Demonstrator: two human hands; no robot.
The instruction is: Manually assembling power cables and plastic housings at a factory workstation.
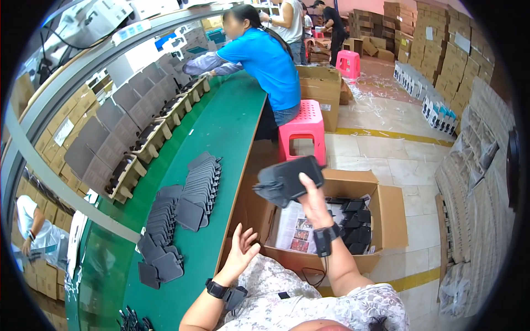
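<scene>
The right hand [313,199] is raised above an open cardboard box [386,218], its fingers closed round the lower edge of a black pouch-like case [287,180]; the case sits above and to the left of the knuckles, tilted, with most of its body clear of the grip. The left hand [241,249] hangs lower, near the table's edge, palm up with all five fingers spread and holding nothing; the case is up and to the right of it, well apart. Each wrist carries one dark band, two in all. Below the right hand, inside the box, lies a heap of similar black cases [353,223] beside a printed paper sheet [298,227]; the heap is too tangled to count, perhaps a dozen. To the left runs a long green table [221,132] bearing two overlapping rows of flat grey square pieces [185,212], too many to number. Further along the table's far side stand roughly six tan trays [152,140], each with a grey flap upright behind it. A person in a blue shirt [265,60] leans over the table, seated on one of two pink stools [305,129]. Stacked brown cartons [447,44] line the far wall.
</scene>
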